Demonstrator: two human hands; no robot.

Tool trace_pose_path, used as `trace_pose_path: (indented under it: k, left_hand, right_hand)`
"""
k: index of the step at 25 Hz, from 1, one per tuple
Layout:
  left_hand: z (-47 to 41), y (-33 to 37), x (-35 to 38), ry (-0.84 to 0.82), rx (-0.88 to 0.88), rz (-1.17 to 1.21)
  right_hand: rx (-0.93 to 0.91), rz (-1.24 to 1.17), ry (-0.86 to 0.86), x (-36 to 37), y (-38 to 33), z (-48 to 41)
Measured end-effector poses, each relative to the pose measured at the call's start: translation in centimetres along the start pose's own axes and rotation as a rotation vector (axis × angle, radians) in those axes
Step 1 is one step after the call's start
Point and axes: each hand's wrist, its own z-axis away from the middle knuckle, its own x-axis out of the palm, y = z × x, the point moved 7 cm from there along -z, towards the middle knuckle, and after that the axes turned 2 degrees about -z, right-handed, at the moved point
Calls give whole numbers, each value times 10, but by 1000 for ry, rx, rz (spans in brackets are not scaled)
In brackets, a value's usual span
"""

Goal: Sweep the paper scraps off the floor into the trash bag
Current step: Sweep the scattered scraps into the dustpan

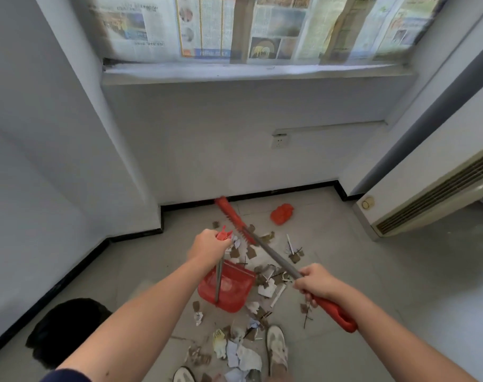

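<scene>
Paper scraps (265,282), white and brown, lie scattered over the grey tile floor from the far wall to my feet. My left hand (207,248) grips the red top of the long handle of a red dustpan (229,289), which rests on the floor among the scraps. My right hand (316,282) grips the grey shaft of a broom just above its red end grip (336,312). The red broom head (232,219) lies on the floor near the black skirting. A black trash bag (64,329) sits at the lower left.
A crumpled red plastic bag (281,214) lies by the far wall. A floor-standing air conditioner (433,199) stands at the right. White walls close in on the left and back, under a sill (257,74) with newspaper-covered panes. My sandalled feet (276,348) stand among scraps.
</scene>
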Motion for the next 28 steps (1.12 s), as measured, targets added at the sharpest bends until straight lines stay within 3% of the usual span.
trace_pose_path:
  k: [7, 11, 14, 21, 24, 28]
  left_hand:
    - [-36, 48, 44, 67, 27, -307]
    - [-56, 63, 75, 123, 170, -495]
    - [-64, 67, 79, 237, 215, -467]
    - [-68, 20, 57, 383, 130, -451]
    - [-54, -11, 36, 398, 65, -448]
    - [-18, -58, 7, 455, -55, -365]
  right_hand:
    - [42, 35, 224, -139, 7, -123]
    - [108, -51, 237, -203, 16, -208]
    - [160, -33, 236, -230, 25, -262]
    - [332, -194, 80, -186, 47, -344]
    - [328, -59, 54, -157, 41, -343]
    - [272, 361, 49, -109, 48, -296]
